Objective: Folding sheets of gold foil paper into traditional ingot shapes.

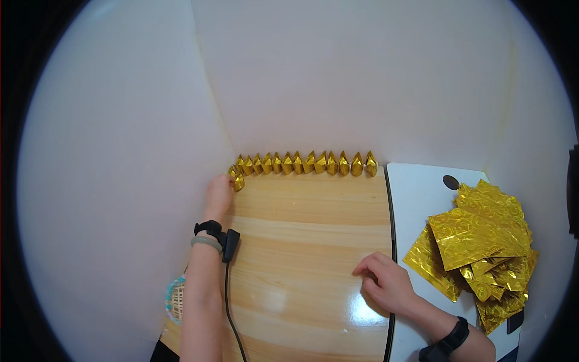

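My left hand (219, 192) reaches to the far left corner of the wooden board. Its fingers are closed on a folded gold paper ingot (239, 181), partly hidden by the fingertips. Beside it begins a row of several similar gold ingots (298, 163), standing upright along the board's far edge. My right hand (387, 281) hovers over or rests at the board's right side, loosely curled, with a gap between thumb and forefinger and nothing seen in it. To its right lies a loose pile of gold foil paper sheets (479, 238).
The wooden board (301, 253) joins a white panel (416, 187) on the right, with a dark seam between. Pale walls (362, 78) enclose the back and sides. A small woven basket (176, 301) sits behind my left forearm. A black cable (230, 314) hangs from my left wrist strap.
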The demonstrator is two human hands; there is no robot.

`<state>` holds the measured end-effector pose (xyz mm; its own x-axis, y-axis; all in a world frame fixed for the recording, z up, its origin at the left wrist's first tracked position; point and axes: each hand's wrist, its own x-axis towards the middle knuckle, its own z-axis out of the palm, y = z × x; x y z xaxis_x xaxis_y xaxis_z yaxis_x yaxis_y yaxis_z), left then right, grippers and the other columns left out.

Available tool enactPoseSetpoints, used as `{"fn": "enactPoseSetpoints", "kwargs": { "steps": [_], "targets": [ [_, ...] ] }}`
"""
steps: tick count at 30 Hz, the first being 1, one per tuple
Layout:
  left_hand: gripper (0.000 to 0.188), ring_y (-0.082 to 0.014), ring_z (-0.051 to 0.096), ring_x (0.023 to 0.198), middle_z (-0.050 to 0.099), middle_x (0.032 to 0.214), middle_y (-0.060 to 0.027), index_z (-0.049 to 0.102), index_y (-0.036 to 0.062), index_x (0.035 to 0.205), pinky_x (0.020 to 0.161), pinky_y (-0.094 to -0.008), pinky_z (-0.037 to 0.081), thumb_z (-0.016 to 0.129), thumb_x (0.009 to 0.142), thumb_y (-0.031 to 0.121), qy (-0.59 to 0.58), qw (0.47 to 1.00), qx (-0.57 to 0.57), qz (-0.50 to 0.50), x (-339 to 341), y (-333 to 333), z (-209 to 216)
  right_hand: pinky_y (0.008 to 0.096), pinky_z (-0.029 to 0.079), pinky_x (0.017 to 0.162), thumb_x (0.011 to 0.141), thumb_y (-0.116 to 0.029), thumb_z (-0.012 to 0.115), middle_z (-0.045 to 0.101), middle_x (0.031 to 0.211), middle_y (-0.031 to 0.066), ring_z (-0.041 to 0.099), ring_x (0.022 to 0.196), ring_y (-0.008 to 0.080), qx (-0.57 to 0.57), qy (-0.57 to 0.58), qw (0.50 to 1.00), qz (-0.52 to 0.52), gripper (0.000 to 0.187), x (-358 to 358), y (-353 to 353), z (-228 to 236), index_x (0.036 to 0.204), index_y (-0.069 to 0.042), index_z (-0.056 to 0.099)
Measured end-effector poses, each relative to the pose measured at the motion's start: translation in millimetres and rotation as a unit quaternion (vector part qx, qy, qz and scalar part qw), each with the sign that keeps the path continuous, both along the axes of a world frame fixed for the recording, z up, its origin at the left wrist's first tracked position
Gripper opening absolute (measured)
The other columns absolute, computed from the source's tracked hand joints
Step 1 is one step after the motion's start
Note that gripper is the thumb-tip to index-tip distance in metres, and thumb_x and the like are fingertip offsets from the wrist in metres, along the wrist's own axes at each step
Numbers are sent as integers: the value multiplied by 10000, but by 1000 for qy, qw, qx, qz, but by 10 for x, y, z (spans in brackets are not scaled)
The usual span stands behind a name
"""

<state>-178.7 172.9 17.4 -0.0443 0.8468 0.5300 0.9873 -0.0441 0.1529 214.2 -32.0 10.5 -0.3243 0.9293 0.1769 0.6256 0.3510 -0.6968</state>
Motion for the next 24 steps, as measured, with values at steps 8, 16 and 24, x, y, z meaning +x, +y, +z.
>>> {"fn": "enactPoseSetpoints", "kwargs": {
  "steps": [8,16,24],
  "targets": [
    [169,-337,598,843,628,868,-170,662,40,870,751,-403,476,536,758,57,-41,999,22,-4,-16,95,-86,349,469,693,715,-43,512,549,875,63,552,834,244,36,5,999,15,154,-9,-2,-29,842,-94,583],
    [274,-338,601,840,635,892,-163,589,111,1108,737,-423,475,502,864,200,-32,997,21,68,2,20,41,343,472,697,712,-39,517,550,875,60,553,841,243,28,7,999,13,158,-5,-4,-8,842,-99,585],
    [327,-340,603,832,635,871,-164,559,131,1156,731,-437,476,501,838,183,-4,996,-71,53,121,-103,240,343,468,706,725,-46,515,551,887,58,548,862,242,27,-2,1000,11,148,-2,1,-9,843,-102,584]
  ]
}}
